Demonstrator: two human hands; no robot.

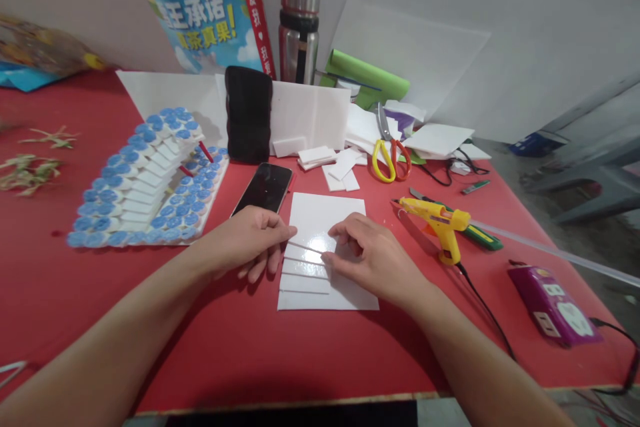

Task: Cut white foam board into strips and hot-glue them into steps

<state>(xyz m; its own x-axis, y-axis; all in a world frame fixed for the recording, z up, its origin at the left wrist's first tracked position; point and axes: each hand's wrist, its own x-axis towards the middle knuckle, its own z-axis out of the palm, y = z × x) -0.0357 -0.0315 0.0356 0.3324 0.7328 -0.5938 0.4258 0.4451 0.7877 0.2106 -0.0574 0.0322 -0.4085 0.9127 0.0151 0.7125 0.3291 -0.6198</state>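
A white rectangular board (350, 293) lies flat on the table, with several thin white strips (305, 283) overlapping on it like steps. At the left end of the uppermost strip (313, 240), the thumb and forefinger of my left hand (255, 240) are closed on its edge; the other fingers hang lower, beside the board. My right hand (373, 257) is curled over the board's right side, thumb and forefinger at that strip's right end. Glare on the glossy surface blurs the exact contact.
Left stands a stepped model (145, 180) with blue-topped pieces, near a phone (265, 188). White offcuts (343, 170) and scissors (387, 147) lie behind. On the right are a yellow glue gun (440, 220), a green-handled cutter (480, 235) and a purple power socket (553, 303) with cords.
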